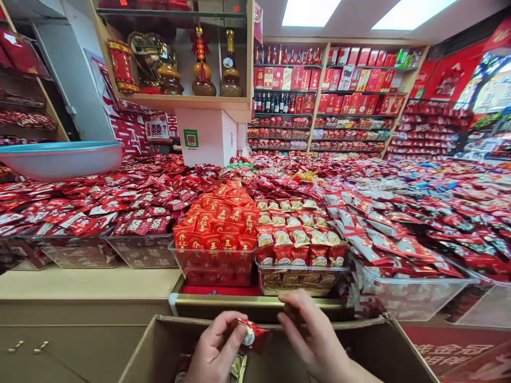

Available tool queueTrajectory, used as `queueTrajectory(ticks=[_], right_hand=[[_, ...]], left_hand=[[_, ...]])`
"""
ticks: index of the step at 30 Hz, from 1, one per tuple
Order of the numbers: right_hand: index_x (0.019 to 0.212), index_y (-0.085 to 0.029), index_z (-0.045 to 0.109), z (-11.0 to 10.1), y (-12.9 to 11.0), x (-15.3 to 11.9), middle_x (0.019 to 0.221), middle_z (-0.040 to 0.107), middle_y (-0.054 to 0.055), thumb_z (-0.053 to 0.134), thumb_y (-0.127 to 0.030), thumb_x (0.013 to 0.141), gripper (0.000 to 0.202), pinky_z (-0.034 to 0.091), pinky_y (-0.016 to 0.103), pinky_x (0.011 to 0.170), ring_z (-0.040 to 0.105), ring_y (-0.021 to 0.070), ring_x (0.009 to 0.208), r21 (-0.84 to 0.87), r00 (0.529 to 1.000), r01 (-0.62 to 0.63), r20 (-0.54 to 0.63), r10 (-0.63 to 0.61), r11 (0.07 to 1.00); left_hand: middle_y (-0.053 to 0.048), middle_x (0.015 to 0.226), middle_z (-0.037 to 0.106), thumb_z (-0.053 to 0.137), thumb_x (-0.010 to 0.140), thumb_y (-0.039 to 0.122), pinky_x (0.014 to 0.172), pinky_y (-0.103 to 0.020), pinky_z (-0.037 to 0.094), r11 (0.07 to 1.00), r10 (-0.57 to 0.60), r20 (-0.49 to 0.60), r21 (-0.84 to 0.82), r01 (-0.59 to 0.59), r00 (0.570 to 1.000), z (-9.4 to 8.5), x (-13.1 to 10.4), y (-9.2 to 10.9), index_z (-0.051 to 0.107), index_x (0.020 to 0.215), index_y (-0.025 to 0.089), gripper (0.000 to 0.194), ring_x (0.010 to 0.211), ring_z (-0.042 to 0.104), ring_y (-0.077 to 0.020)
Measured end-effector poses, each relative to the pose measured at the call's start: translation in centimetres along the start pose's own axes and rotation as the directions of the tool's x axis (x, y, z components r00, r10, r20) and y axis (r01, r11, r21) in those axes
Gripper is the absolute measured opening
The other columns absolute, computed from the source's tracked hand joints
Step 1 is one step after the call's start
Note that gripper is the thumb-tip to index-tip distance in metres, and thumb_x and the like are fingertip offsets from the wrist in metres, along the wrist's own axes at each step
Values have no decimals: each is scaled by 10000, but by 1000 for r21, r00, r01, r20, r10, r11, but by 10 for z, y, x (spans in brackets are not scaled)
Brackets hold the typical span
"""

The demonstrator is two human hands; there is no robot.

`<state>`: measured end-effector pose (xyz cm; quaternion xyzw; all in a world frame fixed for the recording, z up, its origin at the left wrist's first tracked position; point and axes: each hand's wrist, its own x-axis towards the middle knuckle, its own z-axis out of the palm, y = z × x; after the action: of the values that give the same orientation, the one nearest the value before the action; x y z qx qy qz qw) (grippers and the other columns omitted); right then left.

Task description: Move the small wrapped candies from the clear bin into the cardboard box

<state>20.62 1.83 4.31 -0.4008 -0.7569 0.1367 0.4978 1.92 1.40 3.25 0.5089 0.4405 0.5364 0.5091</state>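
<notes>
Held a small red packet (257,338) in the left hand (217,348), pinched between thumb and fingers, above the open cardboard box (170,340). Had this hand nearly closed, with the packet's printed side and one red end left visible. Held the right hand (317,340) apart from the left, just beside the packet, with thumb and forefinger spread. Seemed to touch nothing with the right fingertips, but could not tell surely about the dark, blurred part between them.

Judged the packet to be very light, with a soft and slippery wrapper, and perhaps something breakable inside. Called for a gentle hold at the flat end, without pressing hard on the middle.

Saw another packet (238,366) low in the box, partly behind the left hand. Saw also, beyond the box, durian packets (299,236) in rows in a clear tub (303,269), and orange-red packets (221,213) heaped in the neighbouring tub (211,251).
</notes>
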Motion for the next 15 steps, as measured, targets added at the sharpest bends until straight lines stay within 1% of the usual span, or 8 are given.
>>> queueTrajectory(ticks=[1,3,5,7,9,11,13,15], right_hand=[[1111,-192,432,-6,-2,1,922,521,86,445,-75,774,356,470,279,662,514,158,810,-81,989,109,-90,-116,991],[1219,-247,353,-18,-7,3,1170,419,120,453,12,729,562,483,303,694,510,158,862,-244,918,264,-233,-320,933],[1257,-332,289,-29,-14,6,1332,264,94,476,56,692,710,499,284,642,525,129,814,-377,831,309,-339,-441,873],[1239,-391,295,-37,-18,8,1386,170,47,498,43,687,731,499,252,545,542,134,826,-451,781,301,-389,-488,840],[1222,-398,322,-42,-19,10,1397,147,25,505,-2,703,678,496,242,490,534,192,943,-457,786,294,-385,-484,840],[1231,-386,315,-44,-17,10,1398,153,31,501,-40,722,643,501,240,478,520,220,997,-419,814,315,-341,-470,851],[1242,-390,294,-44,-13,9,1405,147,37,511,-58,726,651,508,238,491,539,207,968,-388,841,326,-298,-452,862],[1229,-401,315,-45,-8,7,1420,89,26,526,-75,725,636,512,250,504,553,204,938,-383,858,314,-278,-432,869]], left_hand=[[5,728,636,635,681,370,619,-198,440,1000,26,-43,-3,-27,999,-1,0,2,609,867,205,250,673,550,-135],[7,786,649,648,669,369,621,-185,444,999,23,-86,-39,-27,996,-5,3,5,574,946,223,322,695,556,-131],[21,772,647,647,674,369,591,-167,442,996,-26,-87,-89,18,996,-10,7,5,543,970,231,342,655,550,-109],[44,695,626,629,695,372,539,-151,425,989,-73,-83,-133,61,994,-13,12,4,515,979,230,338,563,518,-77],[65,636,598,617,709,370,484,-145,402,984,-106,-84,-151,93,991,-15,16,3,491,990,226,340,467,466,-50],[75,613,583,620,704,375,438,-147,378,983,-121,-89,-150,106,989,-15,18,3,479,989,220,354,403,418,-33],[74,617,579,621,701,382,406,-147,355,980,-140,-94,-155,125,986,-15,20,3,474,986,216,361,379,402,-28],[71,626,580,620,701,383,401,-146,349,975,-161,-86,-171,145,983,-15,20,4,473,988,218,362,393,419,-33]])
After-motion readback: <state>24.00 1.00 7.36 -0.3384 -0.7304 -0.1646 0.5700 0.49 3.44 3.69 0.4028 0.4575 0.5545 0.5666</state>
